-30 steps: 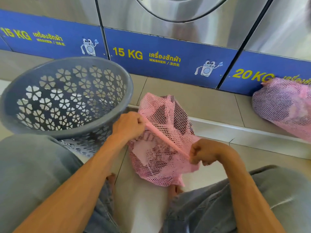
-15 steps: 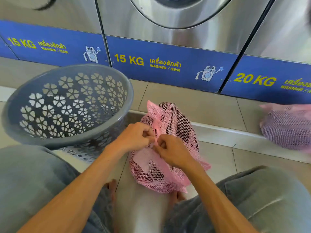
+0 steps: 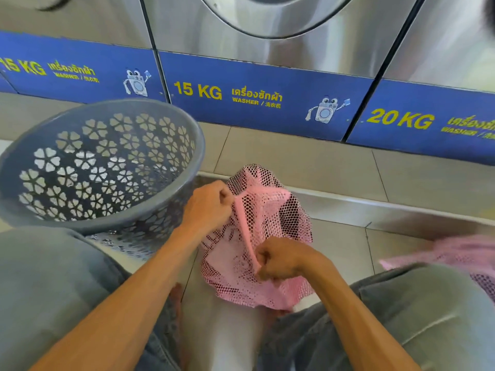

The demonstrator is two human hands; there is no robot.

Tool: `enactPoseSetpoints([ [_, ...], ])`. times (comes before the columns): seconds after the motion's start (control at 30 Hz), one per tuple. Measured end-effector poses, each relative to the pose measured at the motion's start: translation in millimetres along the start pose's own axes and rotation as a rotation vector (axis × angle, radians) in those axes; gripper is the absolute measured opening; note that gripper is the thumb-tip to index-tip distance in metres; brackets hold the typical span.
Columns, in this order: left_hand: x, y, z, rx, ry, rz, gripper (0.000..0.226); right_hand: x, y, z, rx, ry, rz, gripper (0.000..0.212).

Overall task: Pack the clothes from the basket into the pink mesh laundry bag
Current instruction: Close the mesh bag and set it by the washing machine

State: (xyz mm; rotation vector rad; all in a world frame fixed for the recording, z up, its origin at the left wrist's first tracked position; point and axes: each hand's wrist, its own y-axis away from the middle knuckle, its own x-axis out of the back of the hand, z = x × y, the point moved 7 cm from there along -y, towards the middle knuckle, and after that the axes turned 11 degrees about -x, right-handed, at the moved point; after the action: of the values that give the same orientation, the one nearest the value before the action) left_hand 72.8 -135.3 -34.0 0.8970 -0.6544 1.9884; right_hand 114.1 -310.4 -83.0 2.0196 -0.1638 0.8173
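Note:
The pink mesh laundry bag [image 3: 278, 223] stands on the tiled floor between my knees, with dark clothes showing through the mesh. A solid pink band runs across its top. My left hand [image 3: 207, 207] pinches the upper end of that band. My right hand [image 3: 284, 259] grips the lower end, fingers curled, and the band is stretched between the two. To the left sits the grey plastic basket [image 3: 184, 121] with flower-shaped holes, tilted toward me; no clothes show inside it.
A row of steel washers with blue panels [image 3: 257, 95] lines the wall ahead on a raised tiled step [image 3: 321, 167]. A second pink mesh bag [image 3: 460, 255] lies blurred at the right edge. My grey-clad knees fill the lower corners.
My hands met at the bag's top half a second ago. Now the right hand has pulled down and toward me, stretching the pink band again. The view has shifted slightly.

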Motion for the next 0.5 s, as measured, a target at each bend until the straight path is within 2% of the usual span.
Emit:
enactPoseSetpoints([
  [0.17,8,-7,-7,0.032,0.025,0.085,0.010,28,-9,23,-0.052,-0.016,0.332,0.008],
  [0.4,-14,-3,-14,0.037,0.004,0.013,0.010,40,-21,49,-0.193,-0.171,0.675,0.009],
  [0.43,-15,-2,-14,0.038,-0.002,0.005,0.010,39,-23,54,-0.225,-0.194,0.718,0.018],
  [0.5,-19,0,-16,0.047,0.000,-0.013,0.011,38,-29,62,-0.292,-0.248,0.738,0.053],
])
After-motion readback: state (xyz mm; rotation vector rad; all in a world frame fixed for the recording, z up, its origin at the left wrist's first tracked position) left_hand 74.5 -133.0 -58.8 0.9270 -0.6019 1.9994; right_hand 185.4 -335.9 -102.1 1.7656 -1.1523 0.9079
